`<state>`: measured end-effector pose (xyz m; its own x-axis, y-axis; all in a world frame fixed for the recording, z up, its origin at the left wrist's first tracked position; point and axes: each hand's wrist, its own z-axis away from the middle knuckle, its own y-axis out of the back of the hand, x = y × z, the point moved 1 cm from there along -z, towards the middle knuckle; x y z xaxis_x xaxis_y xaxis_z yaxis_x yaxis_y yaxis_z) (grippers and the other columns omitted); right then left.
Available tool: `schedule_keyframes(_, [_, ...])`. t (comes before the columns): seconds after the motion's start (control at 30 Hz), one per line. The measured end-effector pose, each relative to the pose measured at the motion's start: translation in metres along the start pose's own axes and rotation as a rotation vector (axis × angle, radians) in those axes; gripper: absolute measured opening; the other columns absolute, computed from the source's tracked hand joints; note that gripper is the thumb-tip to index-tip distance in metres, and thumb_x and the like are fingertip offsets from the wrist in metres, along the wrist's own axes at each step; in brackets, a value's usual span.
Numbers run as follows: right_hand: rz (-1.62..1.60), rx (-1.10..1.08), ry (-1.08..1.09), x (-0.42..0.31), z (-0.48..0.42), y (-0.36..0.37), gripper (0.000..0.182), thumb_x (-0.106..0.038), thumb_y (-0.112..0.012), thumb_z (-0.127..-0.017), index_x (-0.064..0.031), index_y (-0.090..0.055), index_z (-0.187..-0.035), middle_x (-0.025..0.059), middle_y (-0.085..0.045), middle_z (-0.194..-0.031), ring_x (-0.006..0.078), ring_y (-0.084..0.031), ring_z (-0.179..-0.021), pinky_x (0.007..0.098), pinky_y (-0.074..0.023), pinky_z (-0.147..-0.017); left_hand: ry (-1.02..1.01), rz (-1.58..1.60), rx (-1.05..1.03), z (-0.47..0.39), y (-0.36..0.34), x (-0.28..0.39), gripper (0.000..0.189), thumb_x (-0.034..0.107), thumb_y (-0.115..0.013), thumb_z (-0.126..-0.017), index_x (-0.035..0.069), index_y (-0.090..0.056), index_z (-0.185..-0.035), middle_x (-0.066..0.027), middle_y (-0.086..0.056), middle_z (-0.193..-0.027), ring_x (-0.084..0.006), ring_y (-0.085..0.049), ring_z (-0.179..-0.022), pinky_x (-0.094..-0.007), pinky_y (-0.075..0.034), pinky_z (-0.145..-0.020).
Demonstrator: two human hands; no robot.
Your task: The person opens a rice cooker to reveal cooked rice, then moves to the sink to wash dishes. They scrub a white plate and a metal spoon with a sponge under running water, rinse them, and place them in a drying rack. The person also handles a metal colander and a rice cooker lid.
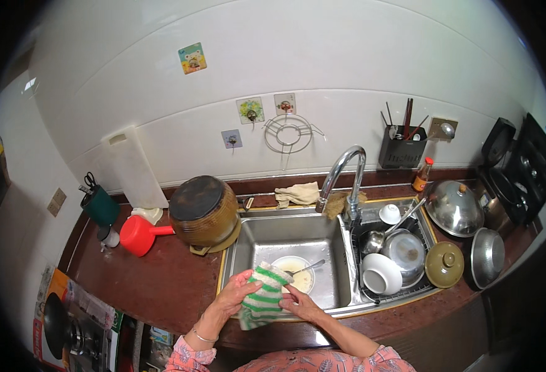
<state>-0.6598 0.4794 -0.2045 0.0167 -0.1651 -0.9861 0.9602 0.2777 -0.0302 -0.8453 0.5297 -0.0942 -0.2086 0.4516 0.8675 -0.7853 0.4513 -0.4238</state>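
Between my two hands hangs a green-and-white striped dishcloth (264,300), held over the front rim of the stainless steel sink (322,249). My left hand (232,293) pinches its left edge, thumb on top. On the right edge, my right hand (301,303) grips it with thumb and fingers. Behind the cloth, on the sink floor, sits a white bowl (306,287) with pale, cloudy liquid in it. A metal spoon (310,267) rests in the bowl, its handle over the rim. The cloth hides part of the bowl. Above the sink's right side arches a chrome faucet (336,172).
Right of the basin, a drying rack (370,297) holds a white bowl (381,274), a metal basin (405,258) and a ladle. An upturned brown pot (205,218) and a red dipper (137,235) stand left. A beige rag (298,194) lies behind the sink.
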Motion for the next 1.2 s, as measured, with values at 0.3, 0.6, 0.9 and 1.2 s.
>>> schedule_keyframes(0.3, [-0.871,-0.151,-0.001,-0.022,0.008,0.048,0.066,-0.022,-0.06,-0.082,0.001,-0.023,-0.133,0.0144,-0.043,-0.125,0.0223,-0.046,-0.111,0.0335,-0.0397,-0.093,-0.128,0.033,-0.143,-0.003,-0.078,0.028,0.032,0.008,-0.059,-0.081,0.0,-0.049,-0.11,-0.0056,-0.058,-0.1,-0.0113,-0.056,-0.09,-0.0253,-0.045,-0.08])
schedule_keyframes(0.6, [-0.809,0.021,0.265,-0.075,0.03,0.122,0.027,-0.012,-0.059,-0.082,0.0007,-0.053,-0.106,0.0064,-0.06,-0.099,0.0128,-0.057,-0.089,0.0268,-0.0451,-0.083,-0.33,-0.226,-0.049,-0.024,-0.1,0.046,0.036,0.005,-0.063,-0.075,0.001,-0.049,-0.108,-0.0047,-0.057,-0.1,-0.0109,-0.054,-0.091,-0.026,-0.043,-0.083])
schedule_keyframes(0.9, [-0.205,0.291,0.483,-0.146,0.033,0.201,0.03,-0.009,-0.056,-0.083,0.0027,-0.052,-0.111,0.0058,-0.06,-0.097,0.0093,-0.057,-0.084,0.0222,-0.046,-0.076,-0.804,-1.141,0.196,-0.064,-0.116,0.08,0.025,0.014,-0.066,-0.073,0.0,-0.053,-0.088,-0.0047,-0.056,-0.078,-0.012,-0.051,-0.072,-0.0275,-0.043,-0.064])
schedule_keyframes(1.2, [0.144,0.43,0.697,-0.277,-0.021,0.254,0.032,-0.009,-0.059,-0.08,0.0036,-0.056,-0.109,0.0087,-0.063,-0.092,0.0105,-0.057,-0.078,0.0221,-0.0476,-0.069,-0.906,-0.721,0.303,-0.128,-0.144,0.155,0.028,0.008,-0.06,-0.076,-0.003,-0.051,-0.1,-0.0049,-0.058,-0.089,-0.0088,-0.054,-0.078,-0.0225,-0.046,-0.068])
